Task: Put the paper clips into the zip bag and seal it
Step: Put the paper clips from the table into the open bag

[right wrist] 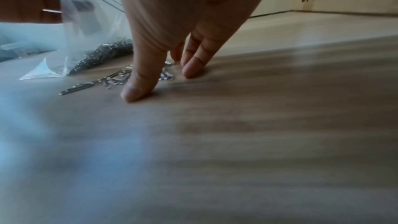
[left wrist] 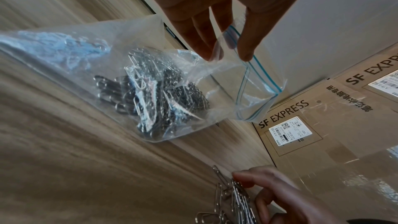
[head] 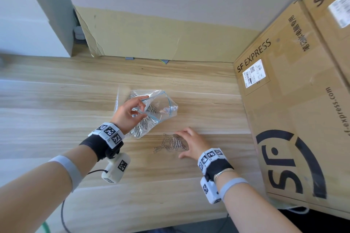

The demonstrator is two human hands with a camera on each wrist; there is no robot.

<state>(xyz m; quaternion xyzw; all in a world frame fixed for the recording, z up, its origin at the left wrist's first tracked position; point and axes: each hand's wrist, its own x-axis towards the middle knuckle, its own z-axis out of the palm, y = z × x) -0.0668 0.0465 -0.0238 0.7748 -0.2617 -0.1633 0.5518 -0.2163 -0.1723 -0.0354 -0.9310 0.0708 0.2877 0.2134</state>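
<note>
A clear zip bag [head: 162, 107] with a blue seal strip lies on the wooden table [head: 56, 100], its mouth lifted and open toward the right. My left hand [head: 141, 107] pinches the near rim of the mouth; the left wrist view shows thumb and fingers of that hand [left wrist: 227, 54] on the rim of the bag [left wrist: 247, 91]. Many clips [left wrist: 155, 94] sit inside. A loose pile of silver paper clips [head: 170, 144] lies just in front of the bag. My right hand [head: 181, 144] arches over the pile, thumb and fingertips [right wrist: 133, 93] touching the table either side of the clips [right wrist: 107, 81].
A large SF Express cardboard box [head: 293, 109] stands along the table's right side, close to my right hand. A flat cardboard sheet [head: 151, 38] leans on the back wall. A black cable [head: 63, 213] hangs off the front edge at the left.
</note>
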